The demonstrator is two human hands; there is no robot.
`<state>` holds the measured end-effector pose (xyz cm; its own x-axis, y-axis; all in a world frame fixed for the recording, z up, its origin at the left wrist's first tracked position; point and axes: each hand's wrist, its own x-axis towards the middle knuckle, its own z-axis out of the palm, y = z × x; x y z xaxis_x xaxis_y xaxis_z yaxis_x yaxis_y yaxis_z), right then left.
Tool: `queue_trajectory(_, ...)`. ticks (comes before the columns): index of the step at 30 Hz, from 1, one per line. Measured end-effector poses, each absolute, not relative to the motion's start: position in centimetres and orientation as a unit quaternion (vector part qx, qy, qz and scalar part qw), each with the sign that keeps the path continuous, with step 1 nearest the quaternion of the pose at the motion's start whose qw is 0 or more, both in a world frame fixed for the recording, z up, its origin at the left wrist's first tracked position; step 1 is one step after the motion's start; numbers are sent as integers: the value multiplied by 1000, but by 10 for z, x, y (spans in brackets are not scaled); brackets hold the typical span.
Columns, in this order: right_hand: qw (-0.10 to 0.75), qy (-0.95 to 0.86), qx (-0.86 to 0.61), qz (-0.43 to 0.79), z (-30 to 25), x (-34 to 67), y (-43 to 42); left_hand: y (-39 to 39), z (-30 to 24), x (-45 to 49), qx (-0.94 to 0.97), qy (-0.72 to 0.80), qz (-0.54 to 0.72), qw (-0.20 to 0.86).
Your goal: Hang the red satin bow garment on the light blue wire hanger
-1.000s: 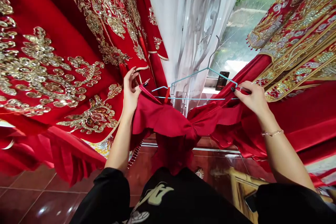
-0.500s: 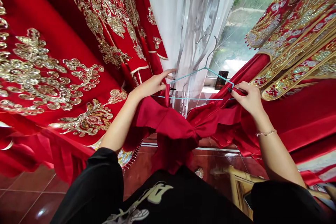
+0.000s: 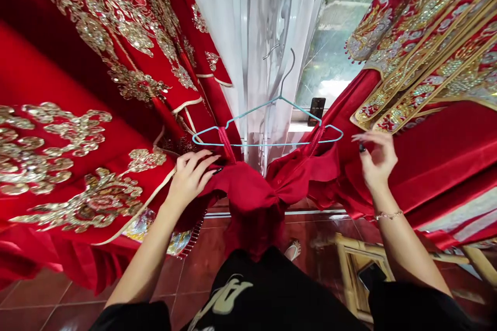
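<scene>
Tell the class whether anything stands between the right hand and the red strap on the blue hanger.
Only the end of the light blue wire hanger does: it lies between the open right hand and the red strap.

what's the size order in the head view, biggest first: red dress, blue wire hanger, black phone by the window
Largest to smallest as they look: the red dress, the blue wire hanger, the black phone. The phone sits farther from the camera, so its true size is unsure.

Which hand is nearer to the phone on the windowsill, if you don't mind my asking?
The right hand is nearer, below and to the right of the phone. The left hand is farther away, below and to the left of it.
</scene>
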<state>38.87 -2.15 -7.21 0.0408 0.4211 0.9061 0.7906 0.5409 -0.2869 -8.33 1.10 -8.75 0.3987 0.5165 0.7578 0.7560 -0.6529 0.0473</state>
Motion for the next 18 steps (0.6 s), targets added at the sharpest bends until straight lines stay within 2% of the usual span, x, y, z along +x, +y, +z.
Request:
queue_trajectory(2,489,-749,-435,-99,-73,400,-28,-3,-80,-85,-839,-428,-303,145)
queue_trajectory(5,273,-841,-467,28,-64,413,-29,-18,-70,-93,-875,-432,-203,83)
queue_trajectory(7,189,-849,-490,62,-56,416,-24,-23,-72,-101,-894,-422,-146,27)
queue_trajectory(13,110,-863,-492,31,-38,404,8,-27,-77,-114,-874,-469,-103,-77)
queue_trajectory(18,-20,-862,-506,22,-36,402,37,-17,-32,-102,-881,-452,-125,-62)
